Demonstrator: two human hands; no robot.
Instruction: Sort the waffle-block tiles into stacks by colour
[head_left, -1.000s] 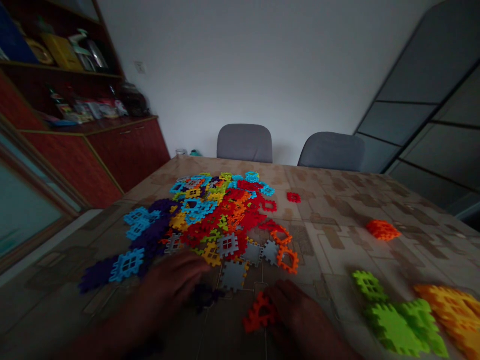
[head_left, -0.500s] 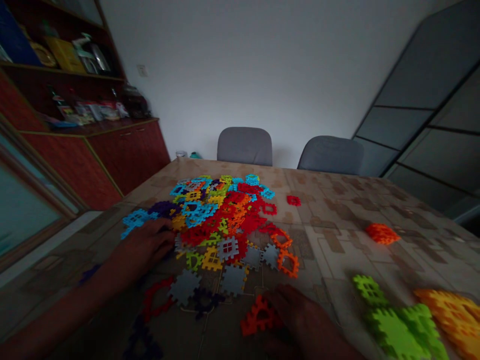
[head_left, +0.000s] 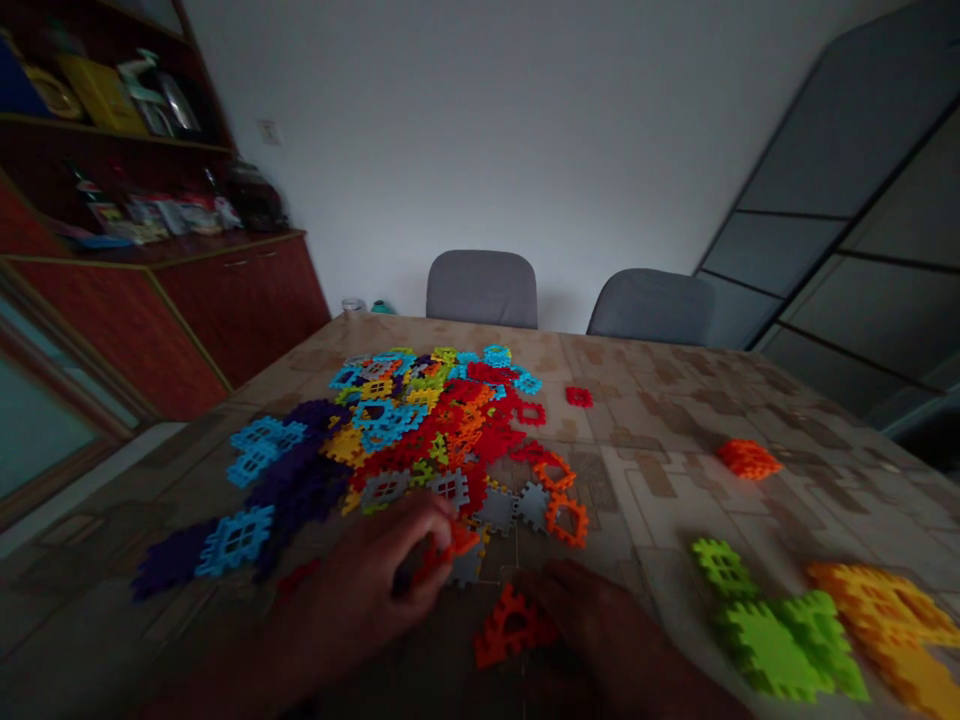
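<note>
My left hand (head_left: 382,570) is closed in a pinch on an orange interlocking tile (head_left: 463,540), held over the near edge of the pile. My right hand (head_left: 600,620) rests low at the front of the table, its fingers closed against the right side of orange interlocking tiles (head_left: 504,640) that look stacked and have an arched opening. Beyond both hands spreads a mixed pile of interlocking tiles (head_left: 450,410) in red, blue, yellow, green, orange and grey. Part of the left hand's tile is hidden behind its fingers.
Green tiles (head_left: 780,650) and yellow-orange tiles (head_left: 892,610) lie at the right front. A small orange stack (head_left: 748,458) and a single red tile (head_left: 579,397) sit farther back. Purple tiles (head_left: 176,555) lie left. Two grey chairs (head_left: 481,290) stand behind the table (head_left: 645,400).
My left hand has moved right and nearer from the pile's left side, and now holds an orange tile. My right hand stays by its orange tiles. The view has shifted slightly.
</note>
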